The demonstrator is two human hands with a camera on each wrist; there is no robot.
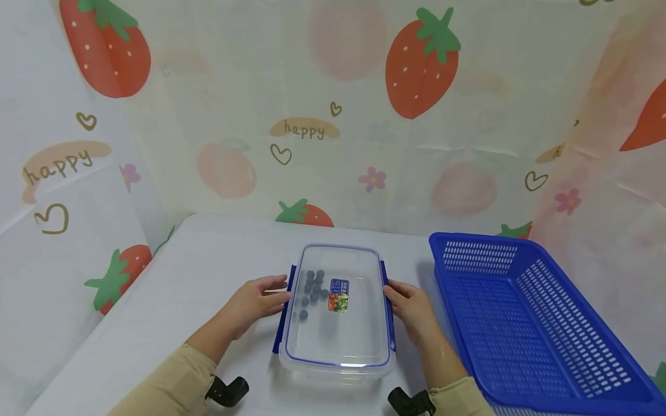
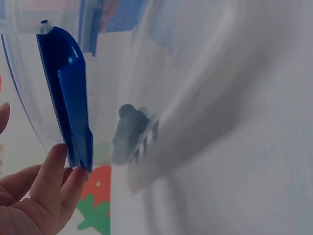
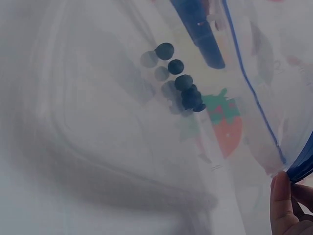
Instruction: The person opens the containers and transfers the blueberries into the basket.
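A clear plastic food container (image 1: 338, 370) with a see-through lid (image 1: 359, 323) sits between both hands. Several small dark round blueberries (image 1: 314, 286) lie inside along its left side. My left hand (image 1: 255, 303) is at the left side, fingertips against the blue side latch (image 1: 283, 315), which stands out from the wall in the left wrist view. On the opposite side my right hand (image 1: 413, 309) touches the right blue latch (image 1: 389, 312). In the right wrist view its fingertips (image 3: 280, 183) meet the end of that latch. A colourful label marks the lid's middle.
To the right stands a large blue perforated basket (image 1: 458, 341), close to my right forearm. A white cloth (image 1: 218, 242) covers the table, and a strawberry-print sheet (image 1: 250, 75) hangs behind and at both sides.
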